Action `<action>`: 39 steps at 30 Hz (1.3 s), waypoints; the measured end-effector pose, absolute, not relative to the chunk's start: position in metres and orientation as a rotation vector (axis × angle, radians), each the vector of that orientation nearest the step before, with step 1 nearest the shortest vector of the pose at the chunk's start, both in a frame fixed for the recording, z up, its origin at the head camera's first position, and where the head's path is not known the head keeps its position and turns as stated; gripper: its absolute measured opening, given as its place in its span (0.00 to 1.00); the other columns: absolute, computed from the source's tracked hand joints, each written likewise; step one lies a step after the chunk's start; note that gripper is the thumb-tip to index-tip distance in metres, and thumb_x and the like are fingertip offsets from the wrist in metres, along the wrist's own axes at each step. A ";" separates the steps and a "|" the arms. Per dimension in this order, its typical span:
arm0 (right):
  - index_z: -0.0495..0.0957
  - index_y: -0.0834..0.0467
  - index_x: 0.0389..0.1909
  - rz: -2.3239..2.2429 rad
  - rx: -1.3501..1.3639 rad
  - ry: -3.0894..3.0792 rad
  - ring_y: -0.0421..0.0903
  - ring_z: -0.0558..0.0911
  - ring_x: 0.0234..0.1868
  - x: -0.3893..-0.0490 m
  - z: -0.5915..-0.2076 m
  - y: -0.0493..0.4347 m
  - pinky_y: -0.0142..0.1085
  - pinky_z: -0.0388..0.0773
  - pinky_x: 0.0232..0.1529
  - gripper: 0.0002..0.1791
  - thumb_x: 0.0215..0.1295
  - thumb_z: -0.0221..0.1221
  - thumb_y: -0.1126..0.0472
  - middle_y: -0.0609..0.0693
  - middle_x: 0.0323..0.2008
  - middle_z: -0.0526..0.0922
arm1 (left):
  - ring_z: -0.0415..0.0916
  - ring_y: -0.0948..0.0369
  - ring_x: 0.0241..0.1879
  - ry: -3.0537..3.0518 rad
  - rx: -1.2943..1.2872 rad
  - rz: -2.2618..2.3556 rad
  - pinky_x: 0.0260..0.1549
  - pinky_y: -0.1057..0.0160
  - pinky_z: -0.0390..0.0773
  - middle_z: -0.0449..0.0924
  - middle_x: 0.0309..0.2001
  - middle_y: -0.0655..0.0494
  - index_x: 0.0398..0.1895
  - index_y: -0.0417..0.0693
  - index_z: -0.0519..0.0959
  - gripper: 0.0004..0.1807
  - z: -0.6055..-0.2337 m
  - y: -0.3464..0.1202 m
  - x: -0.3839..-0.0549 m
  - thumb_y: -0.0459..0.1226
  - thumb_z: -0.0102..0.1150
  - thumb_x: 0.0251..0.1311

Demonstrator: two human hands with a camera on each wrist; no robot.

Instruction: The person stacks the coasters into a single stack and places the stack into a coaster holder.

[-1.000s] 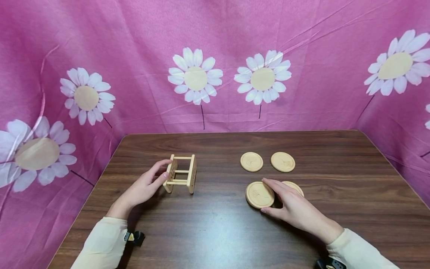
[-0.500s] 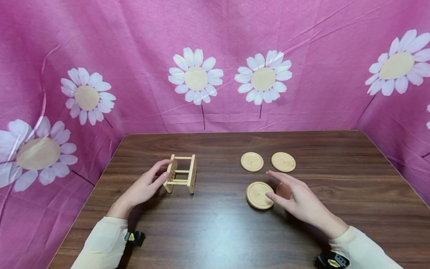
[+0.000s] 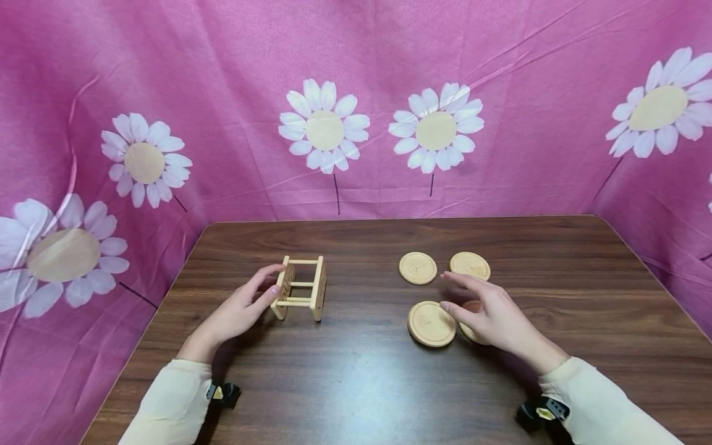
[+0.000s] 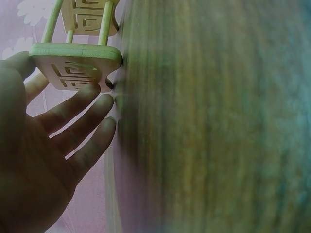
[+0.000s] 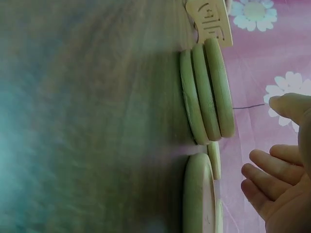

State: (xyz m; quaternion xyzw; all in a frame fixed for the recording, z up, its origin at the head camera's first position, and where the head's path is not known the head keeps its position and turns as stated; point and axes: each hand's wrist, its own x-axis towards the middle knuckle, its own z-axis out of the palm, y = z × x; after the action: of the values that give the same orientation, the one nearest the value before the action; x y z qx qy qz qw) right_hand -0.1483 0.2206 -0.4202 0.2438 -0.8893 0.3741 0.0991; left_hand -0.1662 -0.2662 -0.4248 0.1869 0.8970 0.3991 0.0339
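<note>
A small wooden coaster rack point(image 3: 301, 303), with slotted side panels joined by rods, stands on the table at left. My left hand point(image 3: 239, 312) rests against its left panel, thumb and index finger at the top edge; in the left wrist view the lower fingers lie nearly straight by the panel. At right, my right hand point(image 3: 497, 315) hovers with loosely bent fingers, holding nothing, over a round wooden coaster point(image 3: 470, 332) that it partly hides. Beside its thumb sits a stack of coasters point(image 3: 431, 324); three layers show in the right wrist view.
Behind the stack, two more engraved coasters lie on the table, a left one point(image 3: 418, 268) and a right one point(image 3: 470, 264) near my right fingertips. The dark wooden table point(image 3: 356, 383) ends at a pink flowered cloth point(image 3: 378, 179).
My right hand has left the coaster stack, moving up and to the right, then drifted slightly back and away from me. The left hand and rack have stayed put.
</note>
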 end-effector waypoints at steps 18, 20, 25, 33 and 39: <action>0.73 0.71 0.72 1.214 0.659 -2.816 0.71 0.81 0.67 -0.183 -0.421 0.225 0.61 0.74 0.71 0.34 0.71 0.71 0.61 0.68 0.69 0.80 | 0.82 0.44 0.64 2.753 0.580 1.236 0.63 0.39 0.79 0.83 0.65 0.38 0.80 0.51 0.66 0.24 -0.425 -0.265 -0.165 0.40 0.49 0.86; 0.71 0.72 0.73 1.254 0.666 -2.818 0.72 0.80 0.68 -0.186 -0.422 0.224 0.60 0.74 0.70 0.35 0.71 0.71 0.61 0.69 0.70 0.78 | 0.82 0.44 0.64 2.748 0.583 1.243 0.63 0.39 0.78 0.83 0.65 0.38 0.80 0.51 0.66 0.24 -0.425 -0.265 -0.166 0.40 0.49 0.86; 0.69 0.74 0.74 1.284 0.683 -2.821 0.71 0.76 0.72 -0.194 -0.425 0.221 0.58 0.72 0.72 0.36 0.72 0.70 0.62 0.71 0.71 0.76 | 0.82 0.44 0.64 2.750 0.579 1.245 0.64 0.39 0.79 0.83 0.65 0.38 0.80 0.52 0.66 0.24 -0.425 -0.265 -0.166 0.39 0.49 0.85; 0.70 0.74 0.74 1.174 0.702 -2.839 0.68 0.76 0.73 -0.204 -0.426 0.215 0.61 0.73 0.72 0.37 0.70 0.72 0.61 0.70 0.70 0.78 | 0.82 0.45 0.65 2.754 0.566 1.221 0.64 0.43 0.79 0.82 0.66 0.39 0.80 0.52 0.66 0.24 -0.426 -0.266 -0.167 0.41 0.48 0.86; 0.71 0.71 0.74 1.026 0.711 -2.892 0.66 0.79 0.70 -0.211 -0.426 0.211 0.62 0.73 0.72 0.40 0.68 0.74 0.56 0.68 0.70 0.80 | 0.82 0.45 0.64 2.760 0.558 1.220 0.63 0.44 0.79 0.83 0.65 0.39 0.80 0.52 0.66 0.24 -0.426 -0.266 -0.167 0.41 0.48 0.86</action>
State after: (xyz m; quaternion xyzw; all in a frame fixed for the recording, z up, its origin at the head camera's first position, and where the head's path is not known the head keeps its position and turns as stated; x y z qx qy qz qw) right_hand -0.2113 0.2106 -0.4263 0.2257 -0.9181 0.3257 -0.0040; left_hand -0.1673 -0.2658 -0.4263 0.1818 0.8988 0.3973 0.0366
